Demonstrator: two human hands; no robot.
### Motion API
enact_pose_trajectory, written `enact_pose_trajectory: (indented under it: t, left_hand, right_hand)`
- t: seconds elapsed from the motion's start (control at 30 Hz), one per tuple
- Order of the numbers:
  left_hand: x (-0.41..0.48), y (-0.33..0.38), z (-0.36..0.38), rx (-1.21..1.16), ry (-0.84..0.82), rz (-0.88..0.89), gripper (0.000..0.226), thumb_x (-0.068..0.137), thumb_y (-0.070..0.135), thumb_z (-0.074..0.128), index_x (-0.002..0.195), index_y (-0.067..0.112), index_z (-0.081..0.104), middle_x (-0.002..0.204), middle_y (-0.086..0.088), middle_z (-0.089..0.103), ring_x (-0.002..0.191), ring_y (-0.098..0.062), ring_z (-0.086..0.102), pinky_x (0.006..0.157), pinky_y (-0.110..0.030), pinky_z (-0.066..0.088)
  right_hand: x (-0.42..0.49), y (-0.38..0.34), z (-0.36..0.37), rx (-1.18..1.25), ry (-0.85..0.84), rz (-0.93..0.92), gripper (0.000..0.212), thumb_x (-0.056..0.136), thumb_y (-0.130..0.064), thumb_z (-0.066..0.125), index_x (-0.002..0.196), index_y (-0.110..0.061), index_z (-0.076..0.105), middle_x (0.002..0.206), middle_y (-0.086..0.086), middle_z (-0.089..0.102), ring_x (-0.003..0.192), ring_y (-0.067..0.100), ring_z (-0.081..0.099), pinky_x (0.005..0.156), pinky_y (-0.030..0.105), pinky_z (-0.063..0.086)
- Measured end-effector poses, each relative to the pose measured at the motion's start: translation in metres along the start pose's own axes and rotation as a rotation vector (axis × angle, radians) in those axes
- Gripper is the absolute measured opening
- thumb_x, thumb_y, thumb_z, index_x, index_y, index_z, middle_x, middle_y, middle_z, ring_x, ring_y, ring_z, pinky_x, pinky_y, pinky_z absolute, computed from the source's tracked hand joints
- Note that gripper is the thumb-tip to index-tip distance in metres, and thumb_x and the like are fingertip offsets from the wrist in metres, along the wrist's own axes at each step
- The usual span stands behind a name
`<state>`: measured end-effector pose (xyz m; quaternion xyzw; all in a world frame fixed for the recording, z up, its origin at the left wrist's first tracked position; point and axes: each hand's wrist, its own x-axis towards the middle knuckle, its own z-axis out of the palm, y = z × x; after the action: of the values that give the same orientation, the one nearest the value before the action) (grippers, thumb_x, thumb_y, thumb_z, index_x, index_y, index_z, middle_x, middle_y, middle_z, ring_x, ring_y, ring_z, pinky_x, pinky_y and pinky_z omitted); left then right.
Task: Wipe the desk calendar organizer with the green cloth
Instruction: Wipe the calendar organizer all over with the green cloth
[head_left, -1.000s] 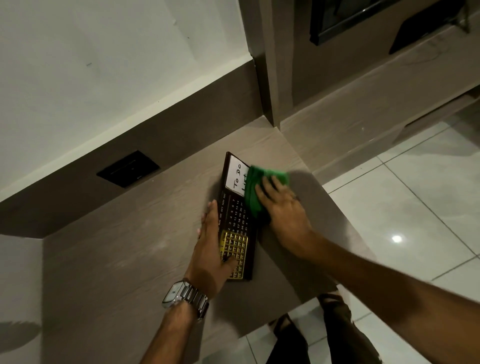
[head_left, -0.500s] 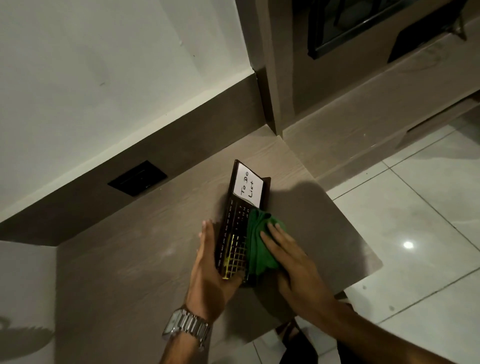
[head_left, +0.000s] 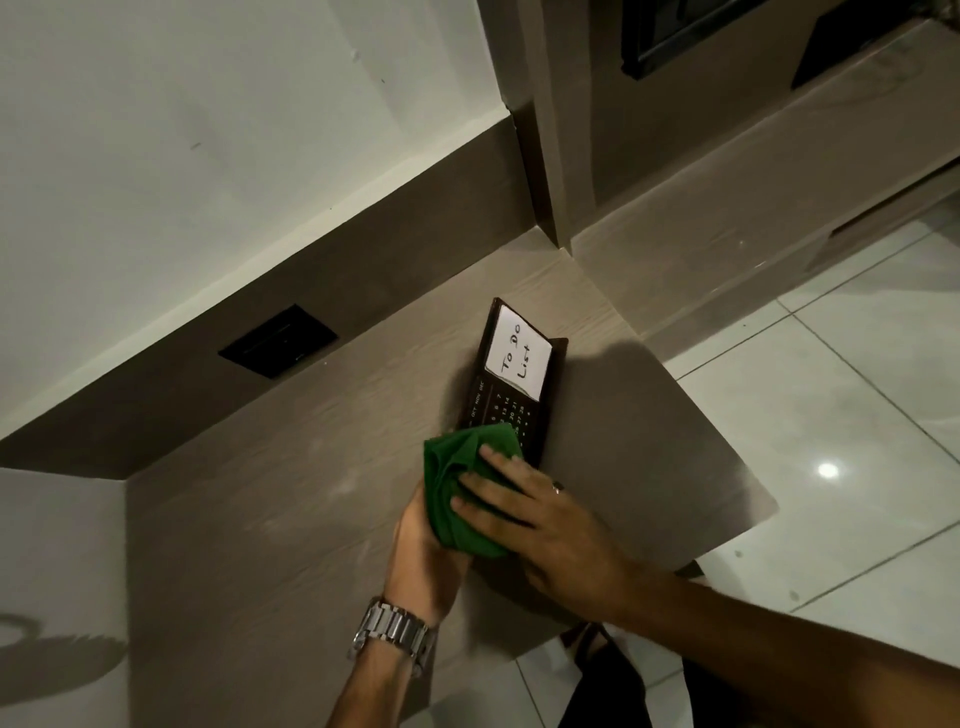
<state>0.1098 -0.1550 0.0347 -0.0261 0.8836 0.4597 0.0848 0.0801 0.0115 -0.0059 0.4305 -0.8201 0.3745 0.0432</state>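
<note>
The dark brown desk calendar organizer lies flat on the wooden desk, with a white "To Do List" note at its far end and a date grid below. The green cloth is bunched over its near half. My right hand presses flat on the cloth, fingers spread toward the left. My left hand, with a metal watch on the wrist, grips the organizer's near left edge and is partly hidden under the cloth.
A black socket plate sits in the brown wall strip behind the desk. The desk's right edge drops to a glossy white tiled floor. A lower wooden ledge runs along the back right. My legs show below.
My right hand has slid the cloth from the note end down the organizer toward me and leftward, so it now covers my left hand's fingers. The note is uncovered.
</note>
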Motion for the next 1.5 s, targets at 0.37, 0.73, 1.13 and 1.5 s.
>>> enact_pose_trajectory:
  t: [0.37, 0.73, 1.13, 1.5]
  left_hand:
    - [0.010, -0.009, 0.000, 0.023, 0.013, -0.007, 0.033, 0.057, 0.037, 0.069, 0.088, 0.025, 0.069, 0.086, 0.014, 0.073, 0.107, -0.016, 0.056, 0.104, -0.036, 0.041]
    - [0.016, 0.008, -0.005, -0.042, 0.081, -0.057, 0.060, 0.072, 0.006, 0.080, 0.121, 0.032, 0.057, 0.129, -0.004, 0.061, 0.105, -0.001, 0.063, 0.087, -0.016, 0.051]
    - [0.019, 0.017, -0.008, -0.182, 0.021, -0.147, 0.096, 0.071, -0.022, 0.064, 0.131, 0.047, 0.037, 0.134, 0.017, 0.049, 0.122, 0.008, 0.050, 0.098, -0.017, 0.048]
    - [0.015, 0.030, -0.016, -0.025, -0.065, -0.113, 0.100, 0.074, -0.017, 0.065, 0.145, 0.036, 0.020, 0.149, 0.002, 0.040, 0.134, -0.006, 0.039, 0.108, -0.022, 0.041]
  right_hand:
    - [0.015, -0.010, -0.006, -0.107, 0.045, 0.062, 0.072, 0.073, -0.004, 0.056, 0.143, -0.015, 0.040, 0.152, 0.008, 0.037, 0.145, 0.031, 0.014, 0.112, 0.053, 0.021]
    - [0.034, 0.013, -0.019, -0.207, 0.114, 0.106, 0.063, 0.077, 0.001, 0.058, 0.138, -0.012, 0.048, 0.147, 0.012, 0.044, 0.140, 0.037, 0.025, 0.109, 0.058, 0.025]
    - [0.051, 0.045, -0.036, -0.214, 0.093, 0.119, 0.077, 0.072, 0.009, 0.063, 0.143, -0.011, 0.041, 0.151, 0.012, 0.036, 0.143, 0.037, 0.020, 0.111, 0.058, 0.026]
    - [0.100, 0.108, -0.077, 0.059, 0.293, 0.439, 0.068, 0.082, 0.008, 0.060, 0.143, -0.015, 0.042, 0.152, 0.011, 0.035, 0.141, 0.030, 0.027, 0.111, 0.056, 0.027]
